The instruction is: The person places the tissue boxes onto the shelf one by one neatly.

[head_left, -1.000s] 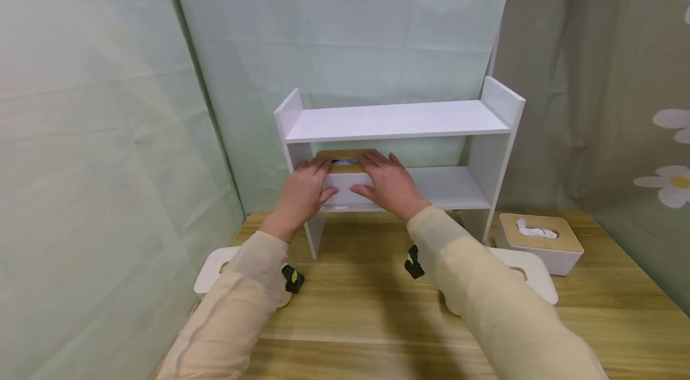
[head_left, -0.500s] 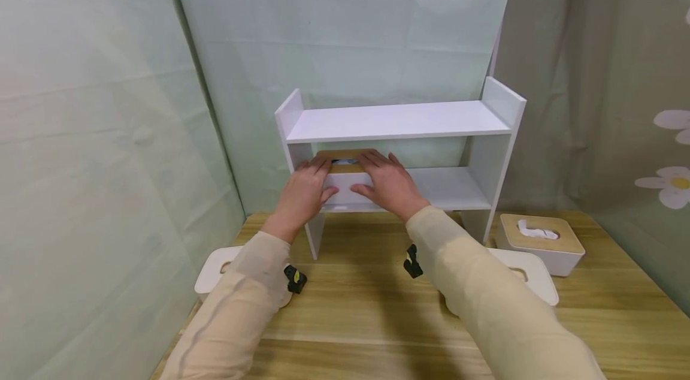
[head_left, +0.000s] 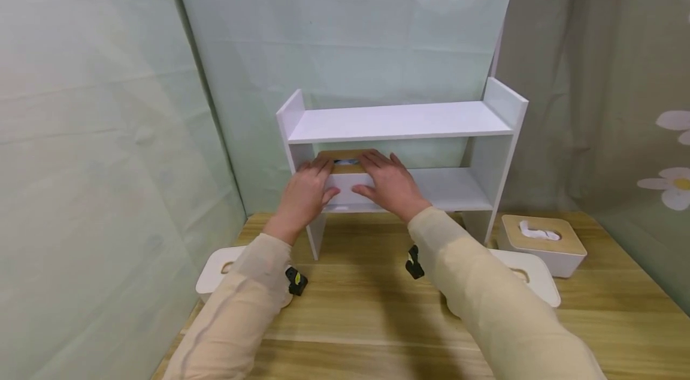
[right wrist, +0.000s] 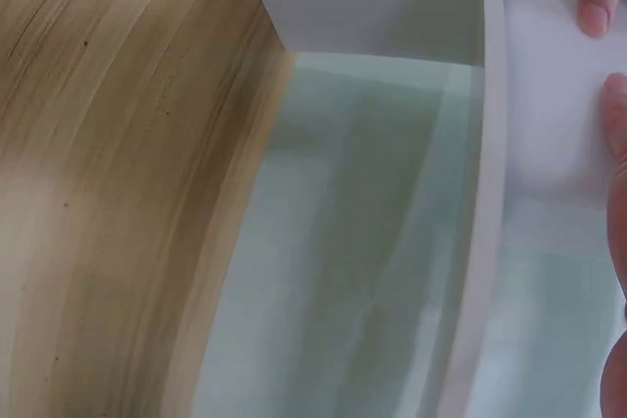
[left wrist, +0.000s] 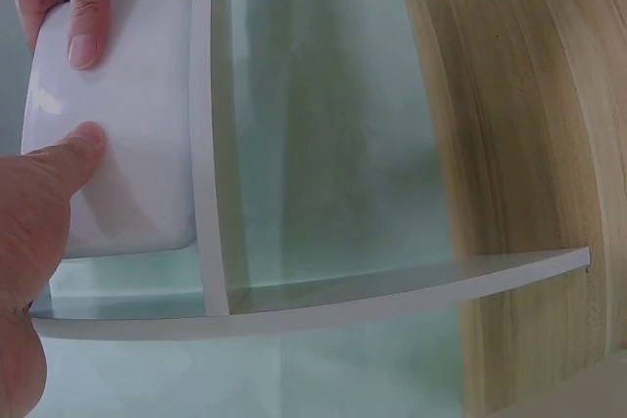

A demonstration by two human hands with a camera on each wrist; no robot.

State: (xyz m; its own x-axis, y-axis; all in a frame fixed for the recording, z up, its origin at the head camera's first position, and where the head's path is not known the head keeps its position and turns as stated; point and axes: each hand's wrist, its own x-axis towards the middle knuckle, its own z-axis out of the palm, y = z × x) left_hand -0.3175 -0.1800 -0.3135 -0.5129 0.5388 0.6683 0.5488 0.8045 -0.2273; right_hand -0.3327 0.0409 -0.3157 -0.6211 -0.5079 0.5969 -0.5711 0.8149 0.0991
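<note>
A white tissue box (head_left: 345, 188) with a wood-look lid sits on the left part of the lower board of a white shelf unit (head_left: 399, 122). My left hand (head_left: 303, 191) grips its left side, fingers over the lid and thumb on the front. On the right side my right hand (head_left: 395, 185) holds it the same way. Between the fingers shows the lid's slot with something pale blue inside. Both thumbs press the smooth white front in the left wrist view, where the box (left wrist: 137, 95) stands against the board. The box's back is hidden.
Another tissue box (head_left: 541, 242) with tissue poking out stands right of the shelf on the wooden table (head_left: 356, 314). White-lidded boxes lie partly under my forearms, one left (head_left: 218, 266) and one right (head_left: 530, 275). Curtains hang behind and at both sides.
Hands and tissue box keep their places on the shelf. The head view has shifted very slightly; nothing else visibly differs.
</note>
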